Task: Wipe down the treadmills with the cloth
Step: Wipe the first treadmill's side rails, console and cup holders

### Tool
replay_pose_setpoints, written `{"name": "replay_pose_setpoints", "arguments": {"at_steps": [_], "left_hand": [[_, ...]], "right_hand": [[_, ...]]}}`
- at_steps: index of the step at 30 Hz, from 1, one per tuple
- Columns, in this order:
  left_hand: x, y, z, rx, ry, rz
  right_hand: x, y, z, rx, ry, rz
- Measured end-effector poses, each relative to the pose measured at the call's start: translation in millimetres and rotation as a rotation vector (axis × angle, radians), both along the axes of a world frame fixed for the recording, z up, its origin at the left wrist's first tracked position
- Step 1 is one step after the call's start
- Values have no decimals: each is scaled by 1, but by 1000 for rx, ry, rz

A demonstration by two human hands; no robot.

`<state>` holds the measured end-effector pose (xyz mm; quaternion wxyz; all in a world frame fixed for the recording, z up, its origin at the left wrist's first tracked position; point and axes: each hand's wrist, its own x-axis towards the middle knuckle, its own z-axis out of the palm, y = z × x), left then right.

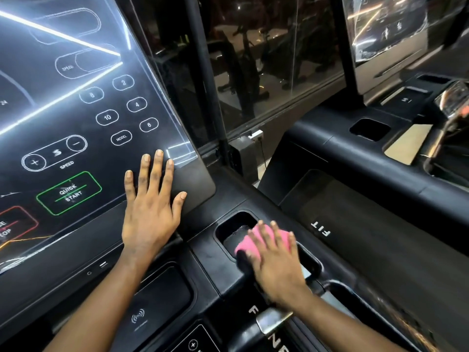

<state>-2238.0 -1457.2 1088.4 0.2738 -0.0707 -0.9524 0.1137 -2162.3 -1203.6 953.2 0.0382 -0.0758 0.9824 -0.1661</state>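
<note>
The near treadmill's black console (193, 265) fills the lower left, its glossy control panel (76, 110) showing speed numbers and a green QUICK START button. My left hand (149, 207) lies flat with spread, straight fingers on the panel's lower right corner. My right hand (276, 262) presses a pink cloth (256, 240) into a recessed cup-holder tray (233, 224) at the console's right side. Its fingers are spread over the cloth and slightly blurred. Most of the cloth is hidden under that hand.
A second treadmill (368, 158) stands to the right, with its own screen (385, 29) and recessed trays. A black upright post (205, 72) and a glass partition (266, 59) rise between the machines. A silver handle (271, 322) sits below my right wrist.
</note>
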Motion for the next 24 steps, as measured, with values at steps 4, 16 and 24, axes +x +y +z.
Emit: {"name": "replay_pose_setpoints", "arguments": {"at_steps": [4, 16, 24], "left_hand": [[0, 1, 1, -24, -5, 10], [3, -1, 2, -17, -12, -5], [-1, 2, 1, -55, -12, 11]], "right_hand": [[-48, 10, 0, -4, -7, -139], [-16, -1, -1, -42, -97, -375], [-168, -16, 3, -26, -177, -200]]}}
